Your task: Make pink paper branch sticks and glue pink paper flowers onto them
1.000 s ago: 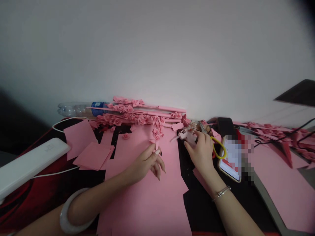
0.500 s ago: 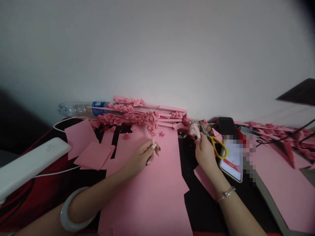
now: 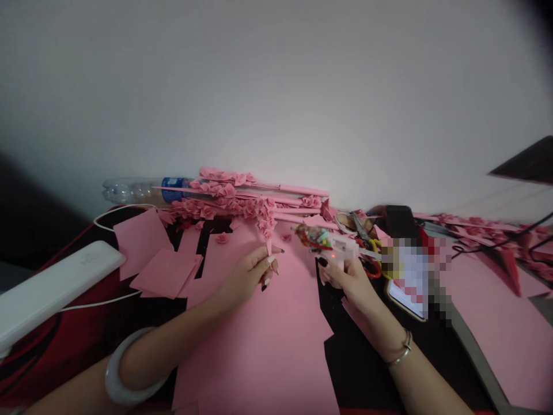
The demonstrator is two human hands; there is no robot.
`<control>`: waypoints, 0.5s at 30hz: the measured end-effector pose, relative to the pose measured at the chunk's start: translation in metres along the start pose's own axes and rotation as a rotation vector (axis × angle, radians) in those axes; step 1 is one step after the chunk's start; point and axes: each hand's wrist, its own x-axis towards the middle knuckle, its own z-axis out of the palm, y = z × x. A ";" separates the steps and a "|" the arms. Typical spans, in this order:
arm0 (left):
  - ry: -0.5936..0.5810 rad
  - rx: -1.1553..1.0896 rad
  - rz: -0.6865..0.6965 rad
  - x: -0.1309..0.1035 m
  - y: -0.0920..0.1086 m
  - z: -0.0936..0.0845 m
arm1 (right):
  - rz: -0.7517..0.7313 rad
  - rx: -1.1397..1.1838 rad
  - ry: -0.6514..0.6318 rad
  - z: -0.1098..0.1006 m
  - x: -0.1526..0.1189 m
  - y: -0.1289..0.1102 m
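My left hand (image 3: 250, 271) pinches the narrow end of a pink paper flower stem (image 3: 268, 245), whose small folded blossoms point away from me toward the pile. In my right hand (image 3: 356, 288) is a white hot glue gun (image 3: 343, 246), its nozzle pointing left. A small red light glows on its body, and the nozzle end is wrapped in something colourful and crusted. A loose paper flower (image 3: 286, 237) lies between the nozzle and the stem. Large pink paper sheets (image 3: 263, 346) spread beneath both hands.
Finished flower stems (image 3: 298, 202) and a plastic bottle (image 3: 133, 190) lie along the wall. Pink paper squares (image 3: 164, 274) and a long white device (image 3: 60, 288) are at left. Scissors (image 3: 365, 227), a phone (image 3: 408, 302) and more pink paper (image 3: 496, 323) are at right.
My right hand has picked up the glue gun and turned it leftward, bringing the nozzle nearer the stem. My left hand has stayed almost in place with the stem.
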 end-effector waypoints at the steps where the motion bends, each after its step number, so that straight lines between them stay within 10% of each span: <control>1: -0.006 0.013 0.008 0.000 0.000 0.000 | -0.003 0.000 -0.013 0.002 -0.001 0.000; 15: -0.059 0.048 0.051 -0.002 0.003 0.003 | -0.104 -0.319 0.000 0.010 -0.004 0.006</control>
